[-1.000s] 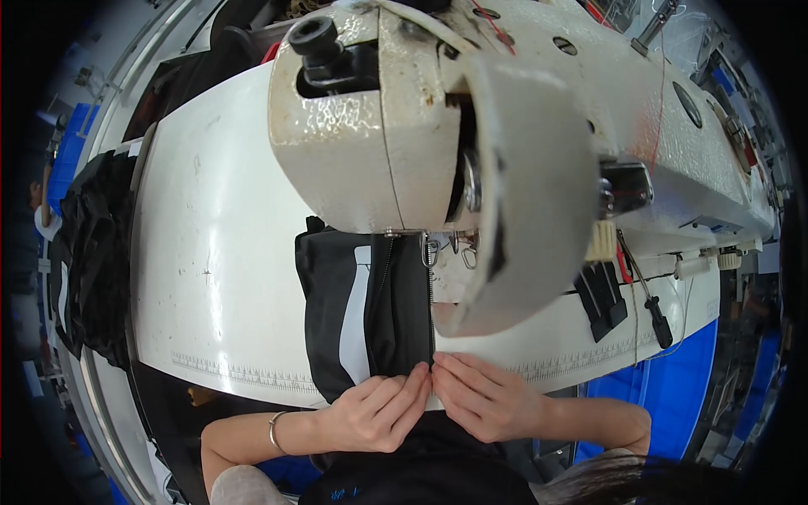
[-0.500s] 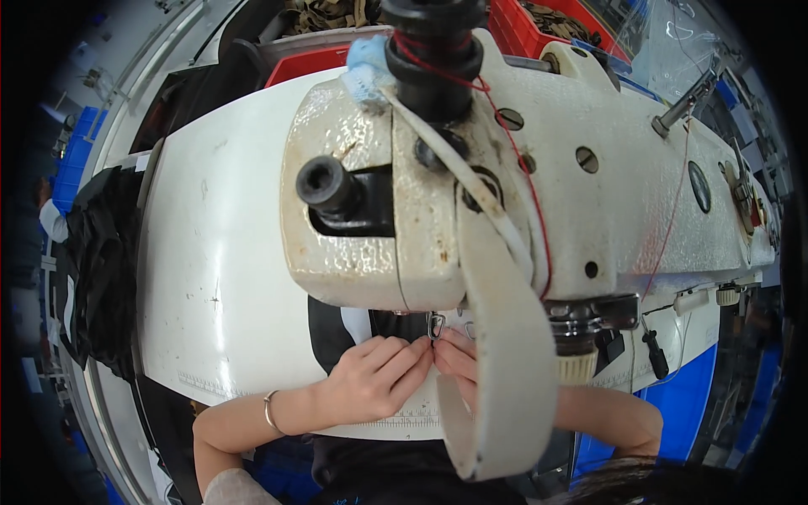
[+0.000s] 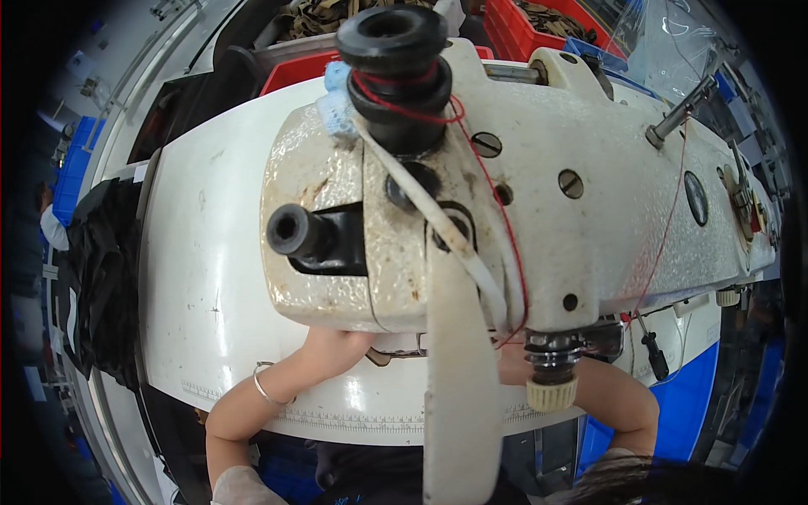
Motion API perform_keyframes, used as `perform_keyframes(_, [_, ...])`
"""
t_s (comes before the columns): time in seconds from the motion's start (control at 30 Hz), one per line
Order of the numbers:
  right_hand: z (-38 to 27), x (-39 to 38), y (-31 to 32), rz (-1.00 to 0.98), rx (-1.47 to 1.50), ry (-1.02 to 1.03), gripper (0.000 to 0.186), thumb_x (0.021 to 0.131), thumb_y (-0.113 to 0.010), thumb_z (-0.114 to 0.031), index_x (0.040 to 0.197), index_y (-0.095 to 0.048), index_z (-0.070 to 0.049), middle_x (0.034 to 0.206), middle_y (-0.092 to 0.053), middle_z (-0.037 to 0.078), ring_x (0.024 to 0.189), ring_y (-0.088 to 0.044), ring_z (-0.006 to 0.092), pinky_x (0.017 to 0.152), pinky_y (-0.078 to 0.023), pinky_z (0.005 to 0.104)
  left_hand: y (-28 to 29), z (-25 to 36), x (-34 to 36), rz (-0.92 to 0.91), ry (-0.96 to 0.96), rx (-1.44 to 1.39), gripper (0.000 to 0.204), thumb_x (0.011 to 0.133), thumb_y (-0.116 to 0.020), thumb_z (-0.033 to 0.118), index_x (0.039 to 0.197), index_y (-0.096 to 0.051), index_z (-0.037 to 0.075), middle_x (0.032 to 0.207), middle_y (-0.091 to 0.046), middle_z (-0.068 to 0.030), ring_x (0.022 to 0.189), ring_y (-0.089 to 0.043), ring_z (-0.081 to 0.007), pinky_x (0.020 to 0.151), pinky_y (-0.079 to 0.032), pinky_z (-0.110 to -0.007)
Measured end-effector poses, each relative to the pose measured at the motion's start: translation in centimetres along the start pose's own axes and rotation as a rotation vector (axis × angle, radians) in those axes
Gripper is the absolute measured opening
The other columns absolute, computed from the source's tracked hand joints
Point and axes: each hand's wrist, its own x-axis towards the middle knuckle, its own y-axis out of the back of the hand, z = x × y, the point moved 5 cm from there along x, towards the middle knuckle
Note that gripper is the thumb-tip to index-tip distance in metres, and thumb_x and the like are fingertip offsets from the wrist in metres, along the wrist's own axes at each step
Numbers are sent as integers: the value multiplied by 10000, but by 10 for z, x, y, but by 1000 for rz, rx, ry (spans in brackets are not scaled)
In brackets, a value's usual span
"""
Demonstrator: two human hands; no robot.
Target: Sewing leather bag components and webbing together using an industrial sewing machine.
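Observation:
A cream sewing machine head (image 3: 337,303) fills the middle of the view. My left hand (image 3: 335,352) reaches under its left front edge, so that only the back of the hand and the wrist show and the fingers are hidden. My right hand (image 3: 511,368) lies under the machine on the other side, mostly covered by the pale flat strip (image 3: 461,379) hanging down in front and by the tension knob. A small metal part (image 3: 379,358) shows on the bed between the hands. What either hand holds cannot be made out.
Red thread (image 3: 515,252) runs down the machine's front. The white table (image 3: 202,278) carries a ruler scale along its near edge. Black fabric (image 3: 101,269) hangs at the left. Red bins (image 3: 547,29) stand behind, a screwdriver (image 3: 654,353) lies right, and a blue bin (image 3: 690,404) is below.
Both hands have moved away from me, under the machine head. The black fabric and metal buckle seen at the fingertips before are now out of sight. The machine appears lower and further left.

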Motion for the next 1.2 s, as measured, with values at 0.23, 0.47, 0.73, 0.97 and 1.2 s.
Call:
perform_keyframes(0.23, [-2,-3,-1,223,-332,204,94,750,-573,-73,695,-604,-4,863,-583,57,665,-617,192,514,-517,309,18,7,6,108,66,138,229,791,-654,80,1012,-656,20,1028,-654,-145,923,-628,-304,806,-486,-384])
perform_keyframes(0.47, [0,0,-9,325,-297,253,62,706,-618,-104,716,-628,-44,836,-541,14,717,-572,138,490,-490,269,-11,-1,-8,-34,-243,143,374,672,-656,130,1021,-639,-4,992,-638,-156,835,-624,-326,737,-486,-414])
perform_keyframes(0.73, [5,-11,-16,428,-183,149,207,750,-602,-106,938,-666,-49,916,-611,-5,616,-607,120,451,-479,254,-41,-28,-36,48,-481,509,455,530,-656,128,965,-670,-6,808,-596,-71,657,-579,-211,567,-447,-368])
perform_keyframes(0.97, [-7,-11,2,376,-356,95,252,767,-587,-107,1001,-665,-55,923,-619,-14,617,-614,107,438,-473,250,-35,-10,-28,53,-587,512,400,521,-637,82,911,-687,6,822,-643,-71,690,-635,-241,583,-507,-379])
perform_keyframes(1.2, [-7,-12,-1,391,-365,116,225,764,-592,-102,972,-667,-58,916,-611,-6,601,-614,111,418,-469,254,-29,-10,-25,-15,-456,364,413,513,-628,74,917,-684,11,859,-663,-94,738,-662,-258,629,-537,-378])
